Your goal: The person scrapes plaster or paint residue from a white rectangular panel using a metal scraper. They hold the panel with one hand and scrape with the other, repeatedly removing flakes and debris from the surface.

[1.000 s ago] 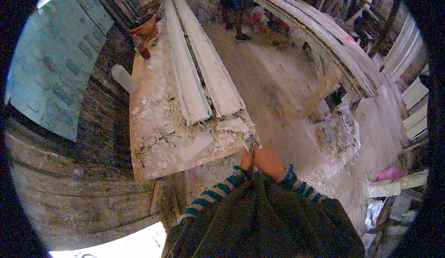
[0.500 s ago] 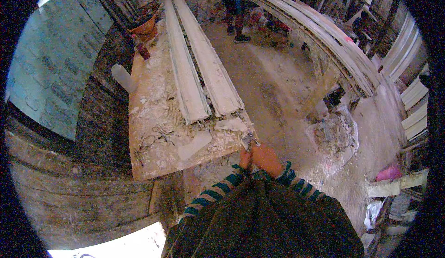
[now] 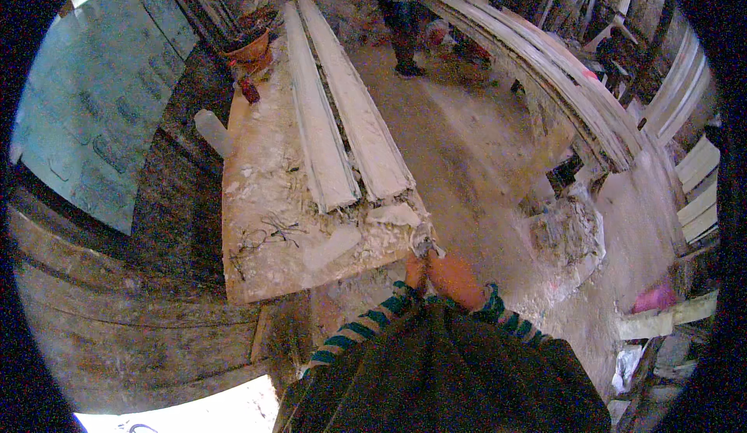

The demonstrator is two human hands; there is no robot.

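Note:
My left hand point(image 3: 415, 271) and my right hand point(image 3: 457, 279) are pressed together just off the near right corner of the plaster-crusted workbench point(image 3: 264, 262). Between their fingers they grip a small grey-white lump point(image 3: 425, 246); whether it is plaster or a tool I cannot tell. Striped green sleeves cover both wrists. Two long white moulding strips point(image 3: 327, 129) lie side by side along the bench, their near ends broken off just in front of my hands. Loose plaster chunks point(image 3: 393, 215) lie at those ends.
A terracotta bowl point(image 3: 250, 46) and a white bottle point(image 3: 212, 131) sit at the bench's far left. Another person's legs point(image 3: 403, 28) stand on the dusty floor beyond. A long rack of mouldings point(image 3: 545, 67) runs along the right, with a rubble heap point(image 3: 572, 234) below it.
My hands stay together at the bench corner, shifted only slightly toward my body. Nothing on the bench has moved.

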